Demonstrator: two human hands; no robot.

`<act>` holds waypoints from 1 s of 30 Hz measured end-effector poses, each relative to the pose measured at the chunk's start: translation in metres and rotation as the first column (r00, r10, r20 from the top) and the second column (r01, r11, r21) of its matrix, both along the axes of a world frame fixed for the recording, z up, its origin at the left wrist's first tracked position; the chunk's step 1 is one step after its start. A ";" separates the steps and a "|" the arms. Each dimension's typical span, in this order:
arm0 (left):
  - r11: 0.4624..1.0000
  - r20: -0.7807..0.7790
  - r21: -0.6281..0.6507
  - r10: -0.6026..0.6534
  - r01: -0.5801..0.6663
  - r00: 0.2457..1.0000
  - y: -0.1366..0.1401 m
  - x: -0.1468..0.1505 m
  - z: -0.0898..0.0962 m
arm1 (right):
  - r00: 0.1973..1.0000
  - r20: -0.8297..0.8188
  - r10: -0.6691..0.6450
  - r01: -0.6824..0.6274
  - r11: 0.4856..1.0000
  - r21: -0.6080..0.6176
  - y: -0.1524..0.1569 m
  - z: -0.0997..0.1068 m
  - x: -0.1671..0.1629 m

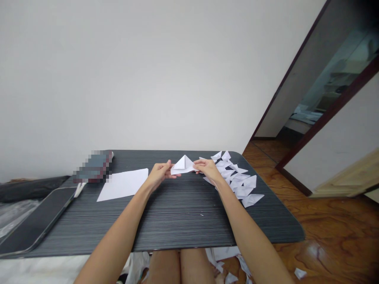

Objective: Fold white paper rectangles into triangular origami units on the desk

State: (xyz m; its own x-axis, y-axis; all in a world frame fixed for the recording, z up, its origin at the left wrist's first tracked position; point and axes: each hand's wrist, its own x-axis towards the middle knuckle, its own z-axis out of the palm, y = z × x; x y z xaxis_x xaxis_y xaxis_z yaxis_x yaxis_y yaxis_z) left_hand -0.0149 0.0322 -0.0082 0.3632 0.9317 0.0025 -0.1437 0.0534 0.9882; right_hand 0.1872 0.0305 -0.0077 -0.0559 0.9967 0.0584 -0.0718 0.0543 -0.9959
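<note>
A partly folded white sheet of paper (184,165) is held up between both hands over the middle of the dark table. It has a triangular peak on top and a flat strip along its lower edge. My left hand (161,173) grips its left end, with the thumb raised and fingers behind the paper. At the other end, my right hand (206,168) pinches the strip between thumb and fingers. Just beyond the right hand lies a pile of folded paper pieces (242,180). To the left of my left hand rests a stack of white paper sheets (122,184).
The dark wood-grain table (183,225) stands against a white wall (166,79). A pixelated object (94,167) sits at its back left. A dark flat panel (38,221) is at the left edge. Paper scraps (300,273) lie on the brown floor (334,228).
</note>
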 end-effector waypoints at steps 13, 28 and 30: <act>0.986 -0.010 0.112 0.127 -0.125 0.992 -0.006 0.003 0.009 | 0.986 -0.055 0.157 -0.150 0.982 0.118 -0.002 0.002 -0.001; 0.924 0.013 0.365 0.120 -0.117 0.993 -0.014 -0.003 0.020 | 0.989 -0.032 0.147 -0.136 0.963 0.234 -0.006 0.008 0.000; 0.922 0.011 0.375 0.098 -0.095 0.995 -0.016 -0.003 0.021 | 0.992 -0.055 0.116 -0.100 0.967 0.236 -0.005 0.007 -0.001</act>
State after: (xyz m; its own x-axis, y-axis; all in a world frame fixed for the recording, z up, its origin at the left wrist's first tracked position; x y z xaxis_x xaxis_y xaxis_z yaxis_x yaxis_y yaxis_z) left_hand -0.0176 0.0162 0.0132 0.2733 0.8937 0.3558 -0.1215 -0.3348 0.9344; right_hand 0.1863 0.0259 -0.0010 -0.1503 0.9435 0.2953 -0.1573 0.2721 -0.9493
